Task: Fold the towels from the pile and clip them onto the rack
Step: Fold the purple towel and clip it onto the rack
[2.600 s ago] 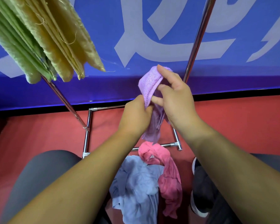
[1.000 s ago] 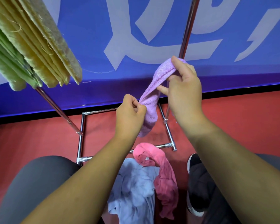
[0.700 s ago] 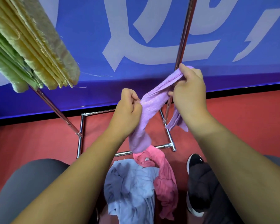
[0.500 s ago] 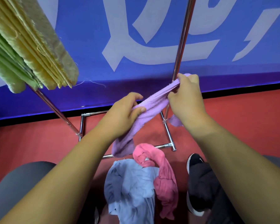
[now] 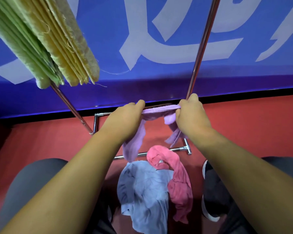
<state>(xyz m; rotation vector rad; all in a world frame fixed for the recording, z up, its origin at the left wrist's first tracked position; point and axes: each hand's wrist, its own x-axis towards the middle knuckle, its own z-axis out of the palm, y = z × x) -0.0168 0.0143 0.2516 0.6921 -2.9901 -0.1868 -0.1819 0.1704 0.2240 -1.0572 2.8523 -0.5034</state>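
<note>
A purple towel (image 5: 156,110) stretches level between my two hands, its ends hanging down below each fist. My left hand (image 5: 125,119) grips its left end and my right hand (image 5: 191,115) grips its right end, both in front of the chrome rack (image 5: 199,48). On the red floor below lies the pile: a light blue towel (image 5: 145,196) and a pink towel (image 5: 178,173) partly over it. Several folded green and yellow towels (image 5: 47,39) hang from the rack at the upper left.
The rack's chrome base frame (image 5: 96,125) sits on the red floor (image 5: 252,129) against a blue banner wall (image 5: 142,48). A slanted rack pole (image 5: 71,107) runs down on the left. My grey-clad knees (image 5: 29,179) and a black shoe (image 5: 213,196) flank the pile.
My hands moved apart and levelled out, pulling the purple towel from a slanted bunch into a taut horizontal band. The left hand went from an open cradle to a closed grip.
</note>
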